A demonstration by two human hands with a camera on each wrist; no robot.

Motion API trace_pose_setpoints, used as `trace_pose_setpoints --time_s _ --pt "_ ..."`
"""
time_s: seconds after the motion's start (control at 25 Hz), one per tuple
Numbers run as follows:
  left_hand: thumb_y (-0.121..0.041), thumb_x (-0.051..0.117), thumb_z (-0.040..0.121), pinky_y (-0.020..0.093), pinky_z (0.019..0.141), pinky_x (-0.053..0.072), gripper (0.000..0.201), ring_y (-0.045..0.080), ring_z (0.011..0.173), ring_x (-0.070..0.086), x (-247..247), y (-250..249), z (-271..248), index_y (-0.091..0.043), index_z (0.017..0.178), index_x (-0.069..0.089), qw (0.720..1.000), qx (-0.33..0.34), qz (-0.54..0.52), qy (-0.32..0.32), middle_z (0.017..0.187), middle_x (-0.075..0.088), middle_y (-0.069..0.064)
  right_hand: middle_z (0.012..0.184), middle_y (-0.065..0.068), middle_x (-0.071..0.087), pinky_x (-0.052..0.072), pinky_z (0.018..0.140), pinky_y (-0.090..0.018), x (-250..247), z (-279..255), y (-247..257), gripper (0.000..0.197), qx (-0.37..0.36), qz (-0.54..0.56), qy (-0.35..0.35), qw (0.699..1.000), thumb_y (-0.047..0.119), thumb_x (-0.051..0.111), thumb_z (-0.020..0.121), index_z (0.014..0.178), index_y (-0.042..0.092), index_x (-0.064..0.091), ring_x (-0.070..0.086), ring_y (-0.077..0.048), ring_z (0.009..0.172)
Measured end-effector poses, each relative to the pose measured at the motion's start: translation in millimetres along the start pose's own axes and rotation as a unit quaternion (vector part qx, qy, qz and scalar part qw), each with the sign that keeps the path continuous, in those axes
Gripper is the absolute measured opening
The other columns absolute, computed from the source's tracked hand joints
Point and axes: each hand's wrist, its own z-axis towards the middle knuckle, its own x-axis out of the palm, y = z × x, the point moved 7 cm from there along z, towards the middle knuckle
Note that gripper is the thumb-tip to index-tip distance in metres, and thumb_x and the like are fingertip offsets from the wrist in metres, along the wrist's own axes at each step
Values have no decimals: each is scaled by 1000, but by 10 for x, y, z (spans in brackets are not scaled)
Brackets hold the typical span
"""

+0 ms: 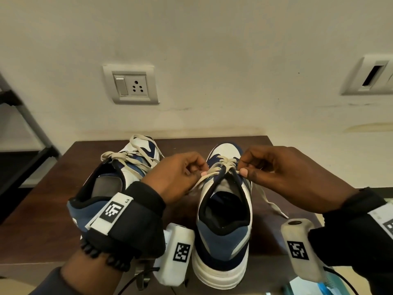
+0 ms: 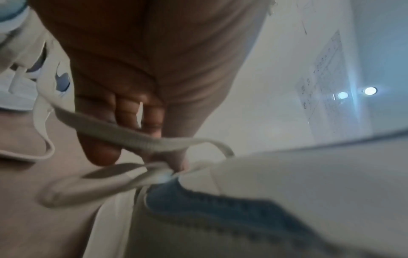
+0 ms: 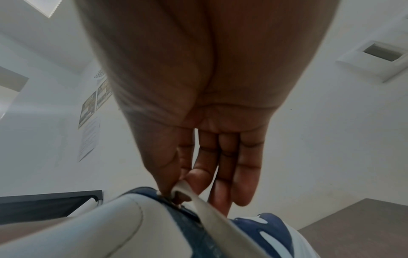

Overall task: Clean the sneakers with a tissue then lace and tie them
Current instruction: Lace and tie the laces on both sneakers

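1. Two sneakers stand on the table, heels toward the camera: the left sneaker and, just beside it, the right sneaker. Both openings hold nothing.
2. The left hand pinches the lace at the right sneaker's upper eyelets, fingers curled round it; the left wrist view shows the lace crossing its fingers.
3. The right hand pinches the same lace on the other side, thumb against forefinger; the right wrist view shows the strand clamped there.
4. One loose lace end trails on the table, right of the shoe.
5. The left sneaker's lace lies slack in loops.
6. Behind, the wall carries one socket and one open box; a rack stands left.
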Motion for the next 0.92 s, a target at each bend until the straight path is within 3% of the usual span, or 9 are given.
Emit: trace_pose_setpoints --time_s 0.16,0.24,0.32,0.44,0.52,0.64,0.76,0.84,0.92 --pt "-25 49 98 26 69 45 13 4 70 57 -75 17 9 -27 87 55 999 7 45 -23 77 63 -8 76 12 64 45 65 -18 -10 -7 9 6 -7 -3 4 1000 33 60 89 86 32 65 58 -3 73" --pt "-25 46 99 28 67 49 12 10 69 65 -188 -70 0 -19 90 50 990 4 -104 -99 74 67 -3 75 12 64 45 64 -17 -31 -29 13 6 -6 2 5 1000 34 60 89 85 33 65 58 -3 72" --pt "-25 53 93 30 59 52 13 17 60 66 -296 -246 -13 -13 95 48 941 28 -312 -131 66 63 -1 74 11 63 45 64 -20 -48 -45 10 7 -6 5 5 1000 34 59 90 85 33 64 57 -4 70" --pt "-23 66 83 32 67 57 34 19 74 68 -460 -457 -34 -13 110 48 891 109 -415 -148 93 70 7 73 11 65 48 67 -24 -29 -62 -1 7 -3 9 16 1000 30 56 93 88 32 61 60 -3 69" --pt "-13 70 81 32 78 57 51 23 93 68 -489 -455 -47 -15 125 43 906 127 -372 -155 115 67 10 74 10 67 49 70 -25 -14 -72 4 8 -10 7 19 1000 27 53 95 90 30 58 61 -3 71" --pt "4 63 83 31 81 57 64 20 100 67 -414 -255 -26 -22 136 37 932 102 -310 -157 129 58 5 76 8 67 49 69 -23 9 -70 18 11 -14 10 21 1000 24 47 98 90 29 54 62 -3 71" --pt "5 63 84 32 81 56 58 22 98 66 -382 -162 5 -21 132 46 937 105 -301 -145 115 62 1 76 5 64 53 67 -28 45 -64 -6 13 -5 27 25 999 22 44 99 91 30 51 62 -9 68" --pt "5 58 82 30 75 55 44 17 84 64 -468 -154 10 -15 121 54 900 116 -391 -156 89 59 0 77 5 62 52 70 -37 30 -62 -16 10 -10 17 12 1000 26 45 98 92 31 51 60 -14 73" --pt "9 49 83 28 71 55 36 12 77 60 -570 -147 -5 -15 109 59 867 121 -450 -174 80 53 -2 80 5 62 50 72 -42 11 -58 -14 8 -14 18 3 1000 30 46 97 93 31 53 58 -16 76"
